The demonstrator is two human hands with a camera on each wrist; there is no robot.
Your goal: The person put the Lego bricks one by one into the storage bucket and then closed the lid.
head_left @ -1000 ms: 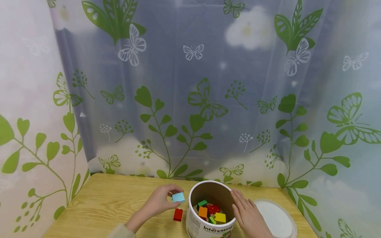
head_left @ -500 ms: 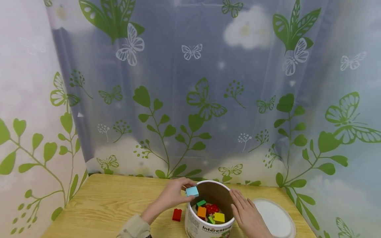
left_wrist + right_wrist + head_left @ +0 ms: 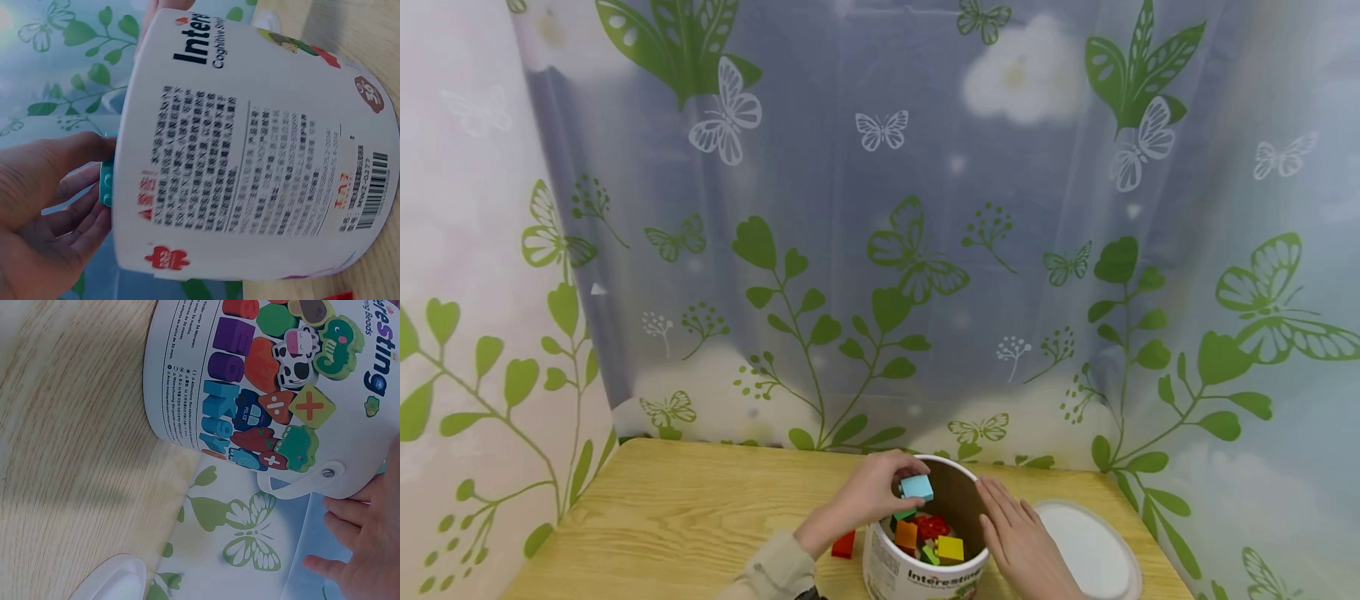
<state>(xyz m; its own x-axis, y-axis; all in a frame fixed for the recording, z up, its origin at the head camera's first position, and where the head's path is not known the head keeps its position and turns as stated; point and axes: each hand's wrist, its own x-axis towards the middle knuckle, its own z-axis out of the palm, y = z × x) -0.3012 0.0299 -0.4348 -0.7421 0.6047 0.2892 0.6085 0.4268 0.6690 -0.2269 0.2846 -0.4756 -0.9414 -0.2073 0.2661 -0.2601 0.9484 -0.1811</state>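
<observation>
In the head view my left hand (image 3: 872, 490) pinches a light blue toy brick (image 3: 917, 487) between thumb and fingers, over the left part of the opening of a white round tub (image 3: 887, 567). Green, orange, red and yellow bricks lie inside the tub, among them a yellow brick (image 3: 950, 549) and an orange brick (image 3: 906, 537). My right hand (image 3: 1026, 537) rests with straight fingers against the tub's right rim. The left wrist view shows the studs of the blue brick (image 3: 107, 181) at the rim; the tub's wall hides the rest.
A red brick (image 3: 843, 545) lies on the wooden table (image 3: 700, 508) left of the tub, partly covered by my left arm. The round white lid (image 3: 1093, 550) lies to the right of the tub. A patterned curtain (image 3: 820, 250) hangs behind the table.
My left hand has carried the light blue brick rightward from beside the tub to over its opening. My right hand has stayed at the rim.
</observation>
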